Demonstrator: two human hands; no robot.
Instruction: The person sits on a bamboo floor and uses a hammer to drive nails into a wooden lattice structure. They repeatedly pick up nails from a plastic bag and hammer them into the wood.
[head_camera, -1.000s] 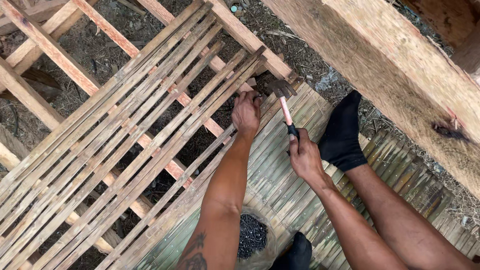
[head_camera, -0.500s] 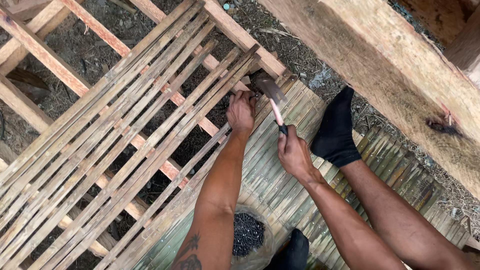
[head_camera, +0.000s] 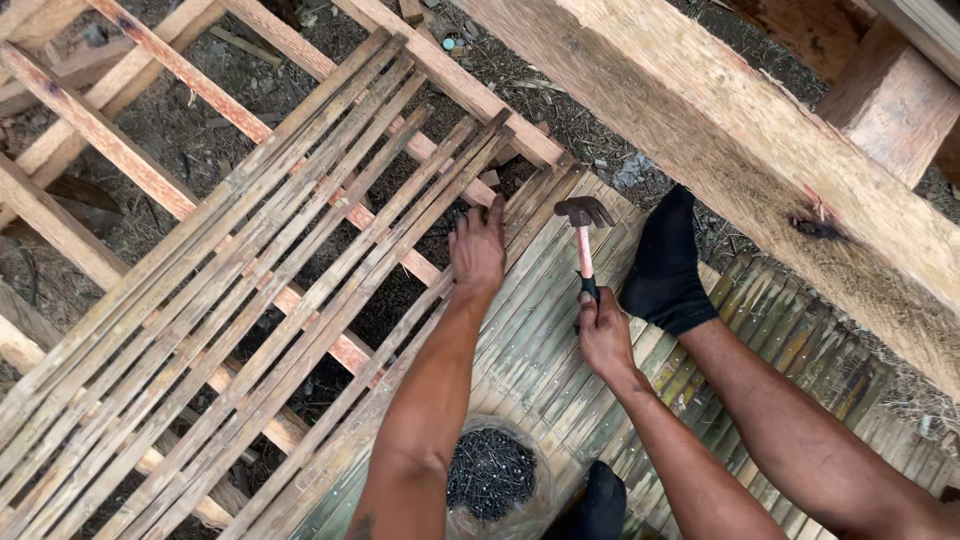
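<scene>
- Far out to the left of your left grip, loose bamboo strips (head_camera: 230, 300) are lying side by side across the reddish wooden battens (head_camera: 150, 55), with bare dirt showing through the gaps between them.
- Your left hand (head_camera: 478, 252) is pressing flat on the bamboo, fingers spread and pointing away from you; that grip is wide open and is clasping nothing, only bearing down where the loose strips are meeting the finished mat.
- Below that grip, close to your elbow, a clear bag of dark nails (head_camera: 492, 478) is sitting on the bamboo mat (head_camera: 540, 350).
- Just to the right of the left grip, your right hand (head_camera: 604, 335) is closing tight around the dark end of a hammer (head_camera: 584, 240); the grip is fully wrapped on the handle.
- The hammer is standing up from that grip, its pink shaft pointing away from you and its rusty claw head raised, level with the fingertips of your left hand and near them, not touching.
- Right beside the hammer grip, your foot in a black sock (head_camera: 668, 265) is resting on the mat.
- Beyond the sock, a heavy rough timber beam (head_camera: 720, 120) is running diagonally across the upper right.
</scene>
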